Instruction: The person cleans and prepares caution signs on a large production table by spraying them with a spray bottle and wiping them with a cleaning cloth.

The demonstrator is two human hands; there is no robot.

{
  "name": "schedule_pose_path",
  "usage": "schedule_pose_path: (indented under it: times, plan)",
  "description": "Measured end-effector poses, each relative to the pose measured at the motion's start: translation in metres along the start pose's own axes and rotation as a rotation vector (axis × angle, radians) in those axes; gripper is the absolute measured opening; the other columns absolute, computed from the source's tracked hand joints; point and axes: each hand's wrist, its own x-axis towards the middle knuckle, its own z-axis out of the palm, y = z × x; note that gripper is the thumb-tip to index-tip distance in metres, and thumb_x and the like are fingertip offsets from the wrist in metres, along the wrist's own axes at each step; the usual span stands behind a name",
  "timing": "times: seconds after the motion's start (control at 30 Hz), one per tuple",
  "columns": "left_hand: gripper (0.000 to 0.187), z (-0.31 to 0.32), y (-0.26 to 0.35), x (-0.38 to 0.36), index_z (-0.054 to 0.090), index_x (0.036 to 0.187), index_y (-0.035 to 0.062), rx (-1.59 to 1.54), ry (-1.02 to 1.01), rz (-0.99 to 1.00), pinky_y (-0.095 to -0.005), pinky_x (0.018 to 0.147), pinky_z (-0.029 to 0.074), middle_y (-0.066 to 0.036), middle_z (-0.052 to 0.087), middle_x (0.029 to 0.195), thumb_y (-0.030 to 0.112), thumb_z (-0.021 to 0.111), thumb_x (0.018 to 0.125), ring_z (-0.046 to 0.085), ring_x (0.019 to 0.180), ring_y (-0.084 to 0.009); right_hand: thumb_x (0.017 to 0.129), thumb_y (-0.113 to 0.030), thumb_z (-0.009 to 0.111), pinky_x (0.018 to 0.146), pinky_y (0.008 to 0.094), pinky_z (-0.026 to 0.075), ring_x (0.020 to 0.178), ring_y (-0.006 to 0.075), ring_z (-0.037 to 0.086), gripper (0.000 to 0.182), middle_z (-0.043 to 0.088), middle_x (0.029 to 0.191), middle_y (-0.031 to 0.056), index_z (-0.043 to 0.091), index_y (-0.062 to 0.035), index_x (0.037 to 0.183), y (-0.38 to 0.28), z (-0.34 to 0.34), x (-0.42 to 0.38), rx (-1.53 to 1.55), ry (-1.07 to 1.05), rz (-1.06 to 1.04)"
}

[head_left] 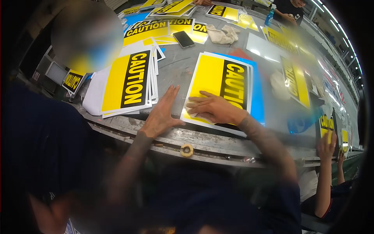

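Note:
My right hand (216, 109) presses on the face of a yellow and black CAUTION sign (206, 80), its fingers bent and close together. A bit of white material shows under the fingertips; what it is I cannot make out. The sign lies on other sheets, with a blue sheet (257, 97) sticking out at the right. My left hand (160, 113) rests near the table's front edge, fingers stretched out and thumb apart, holding nothing. It sits between that sign and a stack of CAUTION signs (117, 82) on the left.
A phone (183, 39), a crumpled cloth (222, 34) and more CAUTION signs (146, 31) lie farther back. A tape roll (187, 150) sits at the table edge (210, 146). At the right, another person's hand (326, 146) touches a sign; a person (290, 11) stands across the table.

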Motion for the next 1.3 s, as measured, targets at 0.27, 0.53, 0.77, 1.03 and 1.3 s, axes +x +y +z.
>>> schedule_pose_path:
  times: [0.27,0.53,0.77,1.03,1.3]
  plan:
    - [0.134,0.0,0.0,-0.002,0.024,0.175,0.0108,0.019,0.025,0.055,-0.0478,0.131,0.038,-0.03,0.028,0.177,0.023,0.102,0.068,0.034,0.162,-0.0459,0.108,-0.024,0.068,0.134,0.0558,0.032,0.156,0.0288,0.05,0.026,0.07,0.152,0.0008,0.079,-0.0178,0.131,-0.008,-0.006,0.001,0.083,-0.111,-0.089]
    - [0.133,0.001,0.0,-0.002,0.024,0.175,0.0128,0.029,0.033,0.062,-0.047,0.131,0.04,-0.025,0.026,0.18,0.021,0.102,0.068,0.035,0.162,-0.0444,0.108,-0.027,0.068,0.134,0.0567,0.032,0.159,0.0283,0.046,0.026,0.068,0.155,-0.004,0.079,-0.0191,0.131,0.001,-0.012,-0.02,0.157,-0.174,-0.062]
    - [0.123,0.008,-0.018,0.0,0.022,0.176,0.0076,-0.062,0.048,0.159,-0.0463,0.135,0.029,-0.027,0.019,0.182,0.025,0.095,0.079,0.022,0.169,-0.0422,0.105,-0.018,0.067,0.126,0.0521,0.043,0.151,0.0391,0.053,0.038,0.064,0.156,0.0177,0.073,-0.015,0.142,0.004,0.017,0.009,0.172,-0.056,-0.106]
    - [0.139,0.018,-0.018,0.003,0.013,0.178,0.0095,0.179,0.118,0.241,-0.0565,0.121,0.045,-0.028,0.008,0.183,0.024,0.101,0.071,0.048,0.149,-0.0537,0.096,-0.02,0.077,0.12,0.0515,0.048,0.138,0.0359,0.065,0.03,0.075,0.139,0.0146,0.081,-0.0181,0.126,-0.011,-0.019,0.0,0.33,-0.21,0.008]
    - [0.12,0.01,-0.025,-0.002,0.028,0.172,-0.002,-0.045,0.054,0.188,-0.0468,0.135,0.028,-0.032,0.033,0.175,0.028,0.096,0.077,0.032,0.164,-0.0452,0.108,-0.027,0.069,0.11,0.0464,0.055,0.125,0.0358,0.07,0.033,0.076,0.136,0.0134,0.077,-0.0089,0.133,0.067,-0.012,-0.07,0.015,0.129,0.455]
